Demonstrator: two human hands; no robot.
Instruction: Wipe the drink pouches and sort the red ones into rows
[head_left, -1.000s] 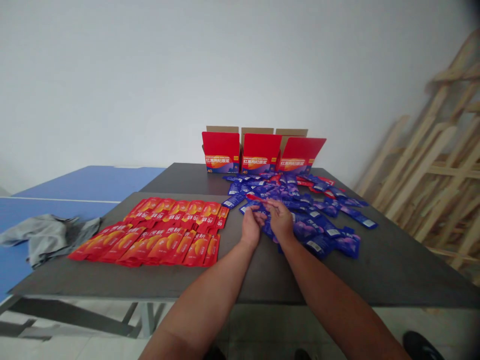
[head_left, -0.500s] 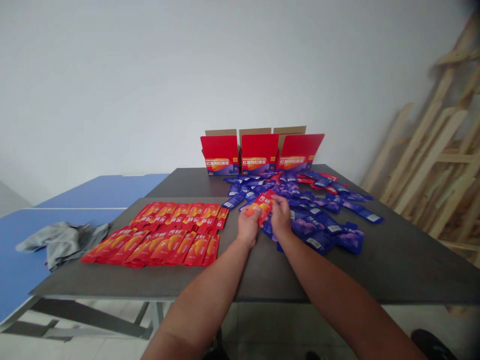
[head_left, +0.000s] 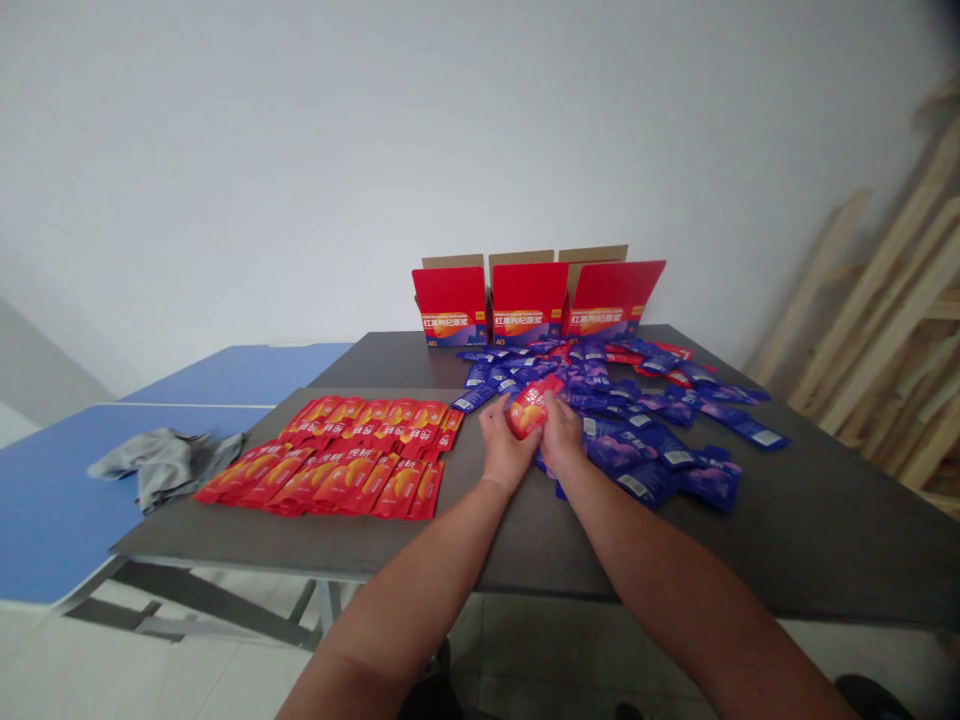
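Note:
Between both hands I hold a red pouch (head_left: pixel 531 408) with an orange fruit print, its front facing me. My left hand (head_left: pixel 508 440) grips its left and lower side, thumb across the front. My right hand (head_left: pixel 561 434) pinches its right edge. Whether more than one pouch is in the grip I cannot tell. Just behind and to the right, a loose heap of purple-blue pouches (head_left: pixel 619 445) spreads over the dark table (head_left: pixel 360 555). To the left lie overlapping red pouches in two rows, a back row (head_left: pixel 375 425) and a front row (head_left: pixel 330 482).
Three open red cartons, left (head_left: pixel 451 305), middle (head_left: pixel 529 305) and right (head_left: pixel 611 300), stand at the table's back. Some red pouches (head_left: pixel 679 378) lie among the purple ones. A grey cloth (head_left: pixel 161 465) rests on a blue table (head_left: pixel 52 500) at left. Wooden frames (head_left: pixel 885 310) lean at right.
The pouch is now more upright in my hands, and my left fingers have moved up its left side. The view has shifted slightly, moving the scene to the right.

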